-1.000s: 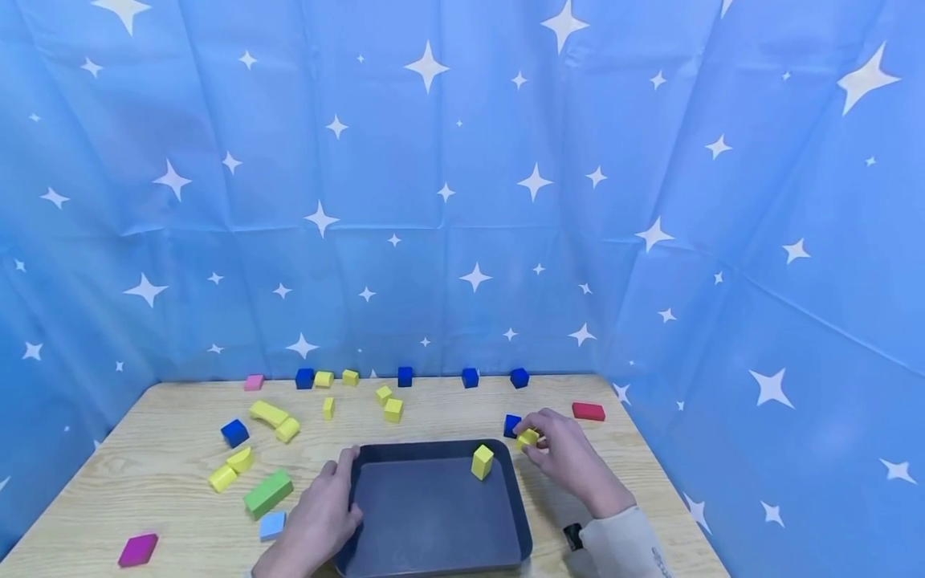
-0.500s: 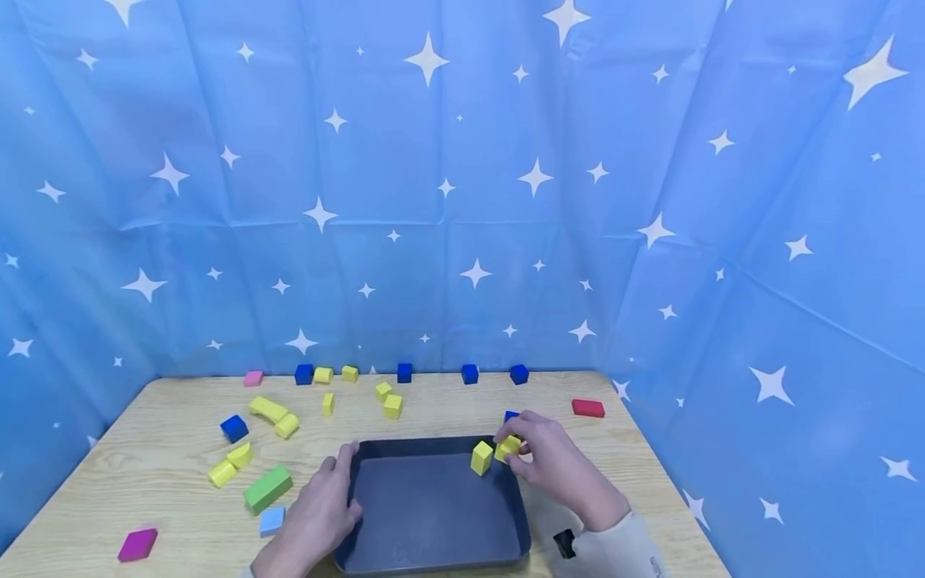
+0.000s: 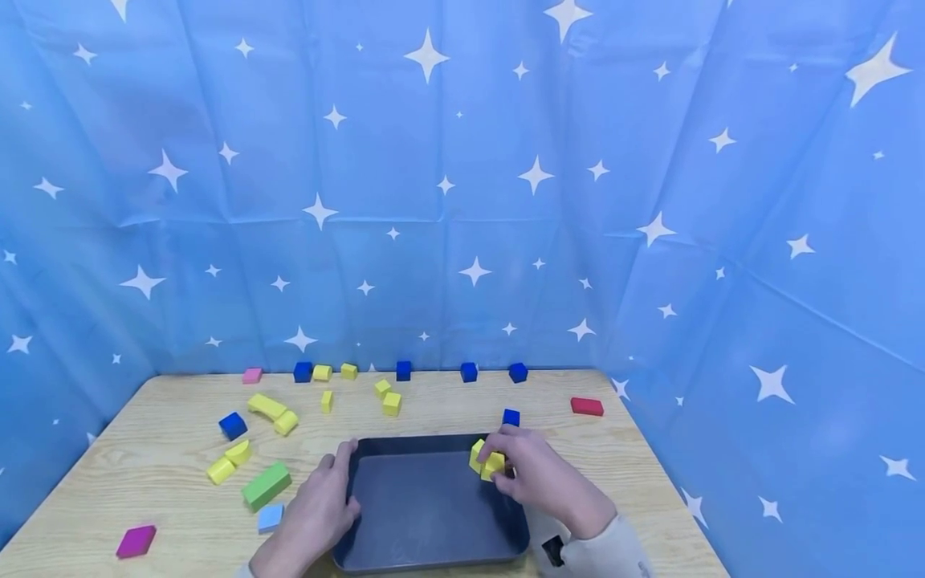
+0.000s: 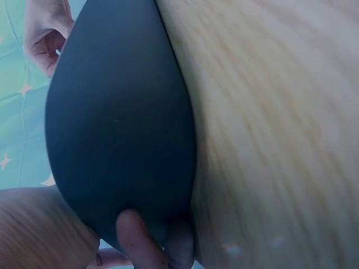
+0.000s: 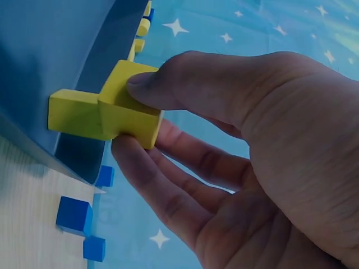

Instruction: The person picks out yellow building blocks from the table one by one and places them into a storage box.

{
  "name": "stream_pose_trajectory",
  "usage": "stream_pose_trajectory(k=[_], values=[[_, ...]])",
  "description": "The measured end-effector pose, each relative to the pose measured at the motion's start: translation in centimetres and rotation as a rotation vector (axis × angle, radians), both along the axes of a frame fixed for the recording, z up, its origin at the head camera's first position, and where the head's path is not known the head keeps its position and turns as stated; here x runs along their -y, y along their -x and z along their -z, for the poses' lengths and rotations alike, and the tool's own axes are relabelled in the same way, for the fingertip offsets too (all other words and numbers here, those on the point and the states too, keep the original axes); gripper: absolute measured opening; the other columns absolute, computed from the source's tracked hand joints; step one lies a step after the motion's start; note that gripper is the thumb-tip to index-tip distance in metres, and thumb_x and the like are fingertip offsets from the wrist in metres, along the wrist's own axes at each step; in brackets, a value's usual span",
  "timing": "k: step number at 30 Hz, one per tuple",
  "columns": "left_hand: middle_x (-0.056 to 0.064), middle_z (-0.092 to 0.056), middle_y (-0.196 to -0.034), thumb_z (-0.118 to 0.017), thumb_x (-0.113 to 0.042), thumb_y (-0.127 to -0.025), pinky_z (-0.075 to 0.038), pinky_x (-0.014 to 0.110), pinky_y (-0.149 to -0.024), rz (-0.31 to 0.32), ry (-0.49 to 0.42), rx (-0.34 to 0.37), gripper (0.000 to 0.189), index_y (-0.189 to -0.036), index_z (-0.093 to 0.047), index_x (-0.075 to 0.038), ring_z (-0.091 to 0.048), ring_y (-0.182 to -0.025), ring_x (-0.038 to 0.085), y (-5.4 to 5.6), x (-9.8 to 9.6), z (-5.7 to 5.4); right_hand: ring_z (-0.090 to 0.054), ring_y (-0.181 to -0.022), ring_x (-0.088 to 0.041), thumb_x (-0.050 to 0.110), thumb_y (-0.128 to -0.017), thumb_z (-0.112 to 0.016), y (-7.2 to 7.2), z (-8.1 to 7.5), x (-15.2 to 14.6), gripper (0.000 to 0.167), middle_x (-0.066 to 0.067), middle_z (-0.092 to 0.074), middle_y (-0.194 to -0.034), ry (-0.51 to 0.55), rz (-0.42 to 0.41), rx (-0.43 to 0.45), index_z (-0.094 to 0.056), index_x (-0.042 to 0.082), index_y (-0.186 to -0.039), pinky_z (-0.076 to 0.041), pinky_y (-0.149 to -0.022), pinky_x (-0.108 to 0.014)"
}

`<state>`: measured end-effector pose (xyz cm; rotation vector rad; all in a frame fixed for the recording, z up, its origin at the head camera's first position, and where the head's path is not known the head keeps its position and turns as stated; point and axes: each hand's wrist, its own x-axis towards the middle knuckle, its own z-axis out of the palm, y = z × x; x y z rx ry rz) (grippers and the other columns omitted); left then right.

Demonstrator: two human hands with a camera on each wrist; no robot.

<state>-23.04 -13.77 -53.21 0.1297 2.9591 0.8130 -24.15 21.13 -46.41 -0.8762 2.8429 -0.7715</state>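
Observation:
A dark grey tray point(image 3: 433, 514) lies on the table, and my left hand point(image 3: 321, 498) grips its left rim with the thumb over the inner side. Above the tray's far right corner, my right hand point(image 3: 545, 478) pinches a yellow block point(image 5: 129, 106) between thumb and fingers. Inside that corner stands another yellow block point(image 5: 76, 115), right beside the held one; the held block partly covers it in both the head and right wrist views. Just beyond the right hand sits a blue cube point(image 3: 511, 417).
A red block point(image 3: 587, 406) lies at the right. Several blue cubes and yellow blocks line the back, near the starry curtain point(image 3: 448, 201). Left of the tray are a green block point(image 3: 266, 486), a light blue block point(image 3: 270, 518), a magenta block point(image 3: 136, 542) and several yellow pieces.
My right hand has lifted the yellow block from beside the blue cube and carried it left, over the tray's corner. The left hand has kept its grip on the rim.

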Motion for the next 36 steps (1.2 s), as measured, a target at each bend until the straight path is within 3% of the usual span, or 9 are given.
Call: stream_pose_trajectory(k=[8, 15, 22, 36], values=[[0.026, -0.073, -0.126, -0.089, 0.0, -0.092, -0.065, 0.041, -0.066, 0.0, 0.001, -0.003, 0.083, -0.166, -0.05, -0.001, -0.072, -0.086, 0.024, -0.1, 0.0, 0.0, -0.062, -0.083, -0.009, -0.003, -0.099, -0.087, 0.2, 0.9, 0.7, 0.024, -0.002, -0.077, -0.114, -0.029, -0.038, 0.037, -0.084, 0.009, -0.12, -0.058, -0.072, -0.02], [0.025, -0.073, -0.126, -0.089, 0.0, -0.092, -0.065, 0.041, -0.066, -0.003, 0.003, 0.0, 0.083, -0.166, -0.05, -0.001, -0.073, -0.086, 0.024, -0.1, 0.0, 0.1, -0.063, -0.099, -0.006, 0.0, -0.099, -0.09, 0.4, 1.8, 1.3, 0.023, 0.002, -0.081, -0.118, -0.081, -0.054, 0.004, -0.085, 0.013, -0.117, -0.064, -0.084, -0.023], [0.025, -0.073, -0.127, -0.088, 0.001, -0.092, -0.063, 0.04, -0.064, -0.003, -0.005, 0.0, 0.084, -0.167, -0.05, -0.002, -0.071, -0.084, 0.023, 0.0, 0.0, -0.1, -0.066, -0.098, -0.003, -0.002, -0.099, -0.088, 0.5, 2.2, 1.6, 0.025, 0.002, -0.08, -0.118, -0.095, -0.055, 0.043, -0.083, 0.015, -0.116, -0.065, -0.084, -0.023], [0.027, -0.073, -0.127, -0.087, 0.001, -0.092, -0.063, 0.041, -0.064, -0.002, 0.011, -0.004, 0.084, -0.167, -0.049, -0.001, -0.071, -0.085, 0.024, 0.0, -0.1, 0.0, -0.072, -0.103, -0.008, -0.004, -0.097, -0.09, 0.7, 2.9, 1.6, 0.026, 0.0, -0.081, -0.117, -0.109, -0.065, -0.008, -0.083, 0.013, -0.116, -0.069, -0.091, -0.027]])
